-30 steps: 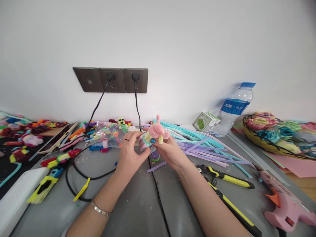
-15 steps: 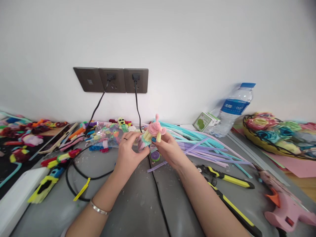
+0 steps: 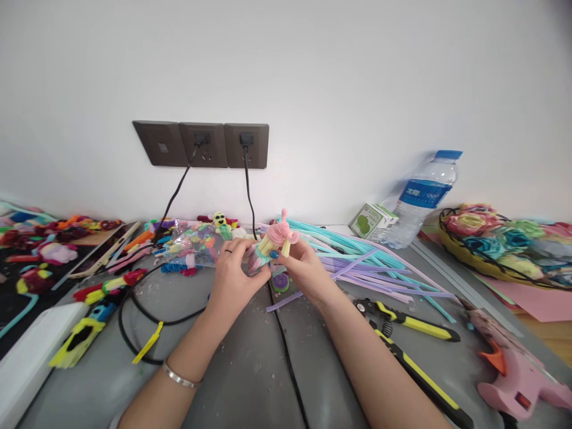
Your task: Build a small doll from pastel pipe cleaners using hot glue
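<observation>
- A small pipe-cleaner figure (image 3: 276, 239), pink at the head with pale yellow and mint parts below, is held above the grey table (image 3: 250, 369), near the middle of the view and just in front of the wall.
- The figure's lower end is pinched by the left hand (image 3: 232, 280), fingers curled round it; a ring is worn on one finger and a bracelet on the wrist.
- The figure's upper part is gripped from 3 o'clock by the right hand (image 3: 304, 271), its fingertips closed on the pink and yellow strands.
- The two hands are seen touching each other beneath the figure.
- A black cable (image 3: 286, 357) is run from the wall sockets (image 3: 201, 145) down the table between the forearms.
- A sheaf of loose pipe cleaners (image 3: 366, 265) is spread at 3 o'clock of the hands.
- Yellow-handled pliers (image 3: 411, 325) are laid at 4 o'clock, a pink glue gun (image 3: 513, 375) further out.
- A bag of coloured pieces (image 3: 194, 247) is lying at 10 o'clock of the left hand.
- A water bottle (image 3: 422, 199) is stood at 2 o'clock, by the wall.
</observation>
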Available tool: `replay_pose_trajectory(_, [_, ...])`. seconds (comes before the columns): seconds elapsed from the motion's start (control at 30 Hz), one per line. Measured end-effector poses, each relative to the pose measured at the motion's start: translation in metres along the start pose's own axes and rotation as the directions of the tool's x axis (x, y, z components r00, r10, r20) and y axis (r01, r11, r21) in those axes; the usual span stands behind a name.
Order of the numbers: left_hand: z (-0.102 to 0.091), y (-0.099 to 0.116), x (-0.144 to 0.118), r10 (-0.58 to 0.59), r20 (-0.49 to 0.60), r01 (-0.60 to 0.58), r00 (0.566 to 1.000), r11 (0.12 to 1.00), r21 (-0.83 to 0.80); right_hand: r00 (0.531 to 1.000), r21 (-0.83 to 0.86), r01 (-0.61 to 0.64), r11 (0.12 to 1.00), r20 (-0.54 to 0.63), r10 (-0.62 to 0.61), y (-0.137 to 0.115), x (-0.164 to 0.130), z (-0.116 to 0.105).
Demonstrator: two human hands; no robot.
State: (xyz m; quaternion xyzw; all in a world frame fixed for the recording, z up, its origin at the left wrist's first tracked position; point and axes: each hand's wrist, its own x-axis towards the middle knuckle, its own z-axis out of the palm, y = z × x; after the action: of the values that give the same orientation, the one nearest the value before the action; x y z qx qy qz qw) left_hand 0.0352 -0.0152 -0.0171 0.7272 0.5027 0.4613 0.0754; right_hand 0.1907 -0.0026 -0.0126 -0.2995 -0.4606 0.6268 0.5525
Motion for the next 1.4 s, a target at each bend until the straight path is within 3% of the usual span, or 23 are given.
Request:
replay_pose_trajectory(0.3, [0.0,0.001,-0.002,0.013,0.027,-0.013,1.0,1.0,-0.013,0.999,0.041,-0.018,0.999,-0.035,0.02,0.002,0.001,-0.002])
replay_pose_trajectory(0.5, [-0.002,-0.001,0.0,0.014,-0.041,-0.014,0.999,1.0,0.006,0.999,0.018,-0.004,1.0,-0.051,0.004,0.001,0.001,0.0])
replay_pose_trajectory(0.7, [-0.007,-0.005,0.003,0.066,-0.09,-0.053,0.994,0.989,0.138,1.0,-0.006,0.006,1.0,-0.024,-0.006,0.005,0.003,-0.001])
replay_pose_trajectory(0.87, [-0.012,-0.007,0.005,0.104,-0.078,-0.084,0.992,0.971,0.225,0.989,-0.002,0.06,0.998,-0.134,-0.059,0.005,0.005,-0.006])
replay_pose_trajectory(1.1, [-0.015,-0.01,0.006,0.16,-0.042,-0.139,0.986,0.938,0.317,0.933,0.13,0.099,0.987,-0.356,-0.047,-0.001,0.008,-0.011])
replay_pose_trajectory(1.23, [-0.015,-0.011,0.005,0.163,0.002,-0.153,0.987,0.92,0.362,0.926,0.123,0.095,0.988,-0.376,-0.043,-0.002,0.008,-0.013])
replay_pose_trajectory(1.4, [-0.017,-0.005,0.004,0.168,-0.056,-0.135,0.984,0.914,0.383,0.937,0.065,0.08,0.995,-0.344,-0.053,-0.001,0.008,-0.013])
